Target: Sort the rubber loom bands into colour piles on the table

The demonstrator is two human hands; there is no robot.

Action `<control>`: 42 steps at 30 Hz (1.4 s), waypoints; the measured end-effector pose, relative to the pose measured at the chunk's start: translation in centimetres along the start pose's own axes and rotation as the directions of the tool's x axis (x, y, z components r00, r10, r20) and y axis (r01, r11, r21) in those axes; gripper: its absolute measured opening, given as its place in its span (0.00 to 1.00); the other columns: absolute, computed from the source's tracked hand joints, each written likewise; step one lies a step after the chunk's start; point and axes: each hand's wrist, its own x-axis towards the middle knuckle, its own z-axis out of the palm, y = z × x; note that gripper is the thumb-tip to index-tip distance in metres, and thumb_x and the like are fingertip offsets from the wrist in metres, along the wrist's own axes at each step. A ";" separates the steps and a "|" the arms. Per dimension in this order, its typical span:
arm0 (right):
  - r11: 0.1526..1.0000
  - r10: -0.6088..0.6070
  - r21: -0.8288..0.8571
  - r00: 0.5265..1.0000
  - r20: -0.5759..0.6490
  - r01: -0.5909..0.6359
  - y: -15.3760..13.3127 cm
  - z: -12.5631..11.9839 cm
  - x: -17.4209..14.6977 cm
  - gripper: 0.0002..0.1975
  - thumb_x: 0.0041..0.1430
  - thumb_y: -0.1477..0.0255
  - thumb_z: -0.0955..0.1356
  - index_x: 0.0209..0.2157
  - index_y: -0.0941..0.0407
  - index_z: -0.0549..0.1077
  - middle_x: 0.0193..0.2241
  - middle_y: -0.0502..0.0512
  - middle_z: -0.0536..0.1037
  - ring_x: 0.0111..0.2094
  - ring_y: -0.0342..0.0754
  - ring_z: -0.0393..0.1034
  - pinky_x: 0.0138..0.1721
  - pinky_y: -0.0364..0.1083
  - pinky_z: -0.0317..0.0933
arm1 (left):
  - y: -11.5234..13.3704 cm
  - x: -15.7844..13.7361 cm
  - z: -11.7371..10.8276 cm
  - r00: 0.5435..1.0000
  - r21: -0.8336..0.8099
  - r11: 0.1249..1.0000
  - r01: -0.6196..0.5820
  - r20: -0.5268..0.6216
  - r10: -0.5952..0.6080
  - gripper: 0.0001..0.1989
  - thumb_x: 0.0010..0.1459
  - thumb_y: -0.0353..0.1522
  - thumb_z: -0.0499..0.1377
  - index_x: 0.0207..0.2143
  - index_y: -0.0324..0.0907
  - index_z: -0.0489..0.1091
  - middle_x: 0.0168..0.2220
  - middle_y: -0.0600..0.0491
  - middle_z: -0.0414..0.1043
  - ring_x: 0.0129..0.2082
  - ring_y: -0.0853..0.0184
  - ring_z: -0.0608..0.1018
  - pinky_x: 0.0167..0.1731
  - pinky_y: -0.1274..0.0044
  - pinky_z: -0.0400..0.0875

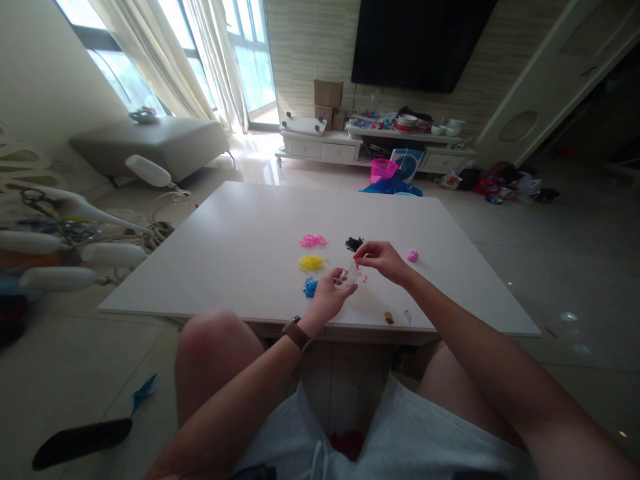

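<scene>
My left hand (334,291) is wrapped round a small clear container (348,274), held tilted above the white table (250,267). At its mouth, my right hand (378,260) pinches a small red strand (355,262). What the strand is made of is too small to tell. Left of the container lie a pink pile (313,241), a yellow pile (312,263) and a blue pile (310,287) of small thin pieces. Behind my right hand sits a black pile (354,244). A few red bits (365,279) rest on the table below my right fingers.
A pink round object (413,255) lies to the right. Near the front edge are a small yellow-and-dark figure (389,318) and a clear little piece (408,316). A lamp with white shades (113,253) stands at the left, and a pink basket (383,170) beyond the table.
</scene>
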 end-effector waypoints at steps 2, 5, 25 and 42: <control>0.999 -0.003 -0.053 1.000 0.010 0.004 0.0 -0.1 -0.1 0.14 0.44 0.63 0.79 0.29 0.57 0.80 0.27 0.51 0.78 0.29 0.45 0.71 0.34 0.47 0.65 | 0.1 0.0 0.0 1.000 0.003 1.000 0.000 -0.008 0.000 0.11 0.51 0.34 0.67 0.37 0.42 0.73 0.37 0.51 0.76 0.36 0.65 0.74 0.35 0.75 0.70; 0.993 0.010 -0.122 0.999 0.037 -0.005 0.0 -0.2 -0.1 0.14 0.45 0.62 0.79 0.30 0.57 0.81 0.27 0.52 0.79 0.28 0.44 0.70 0.32 0.46 0.63 | 0.2 -0.1 0.0 1.000 0.000 1.000 -0.008 -0.016 0.008 0.11 0.51 0.34 0.67 0.37 0.42 0.72 0.37 0.51 0.76 0.36 0.65 0.75 0.35 0.75 0.70; 0.764 -0.030 -0.645 1.000 0.001 0.024 3.0 -2.3 1.0 0.06 0.54 0.69 0.72 0.31 0.57 0.80 0.33 0.55 0.80 0.33 0.47 0.72 0.39 0.46 0.66 | 0.3 -0.1 0.0 0.998 -0.015 0.998 -0.068 -0.017 0.068 0.08 0.51 0.32 0.66 0.33 0.42 0.71 0.35 0.51 0.77 0.37 0.64 0.76 0.39 0.74 0.69; 0.625 0.129 -0.754 0.926 0.355 0.202 8.5 -2.1 2.2 0.06 0.52 0.82 0.69 0.29 0.60 0.78 0.33 0.55 0.76 0.29 0.43 0.67 0.33 0.41 0.58 | 1.0 -0.3 -0.2 0.997 -0.026 0.997 -0.073 -0.015 0.072 0.07 0.52 0.30 0.66 0.34 0.41 0.71 0.36 0.52 0.77 0.38 0.65 0.77 0.40 0.75 0.70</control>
